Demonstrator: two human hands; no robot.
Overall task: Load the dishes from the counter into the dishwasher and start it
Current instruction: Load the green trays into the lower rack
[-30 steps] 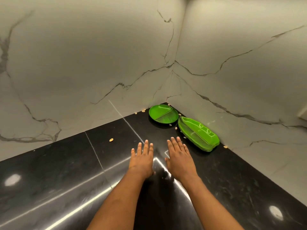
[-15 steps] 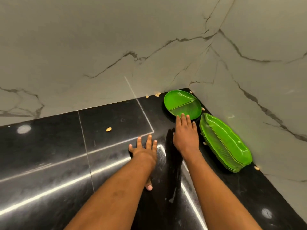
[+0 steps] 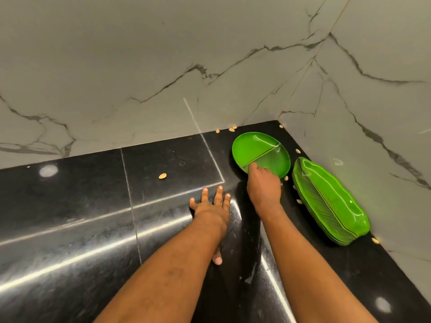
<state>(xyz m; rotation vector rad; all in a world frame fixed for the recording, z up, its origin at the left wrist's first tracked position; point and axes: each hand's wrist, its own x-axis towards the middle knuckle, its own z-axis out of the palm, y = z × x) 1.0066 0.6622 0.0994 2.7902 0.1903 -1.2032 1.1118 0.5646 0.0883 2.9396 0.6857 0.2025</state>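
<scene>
The black stone countertop point(image 3: 93, 206) is gleaming, polished smooth and throwing back bright streaks and round spots of light, with faint grey mottling showing through; thin pale seams are running between its slabs; the walls point(image 3: 140, 66) are looking like pale marble with dark veins, smooth but carrying a duller sheen; the round divided plate point(image 3: 258, 150) is shining as glossy green plastic; the stacked leaf-shaped plates point(image 3: 331, 201) are showing the same gloss — moulded with fine ribbing.
</scene>
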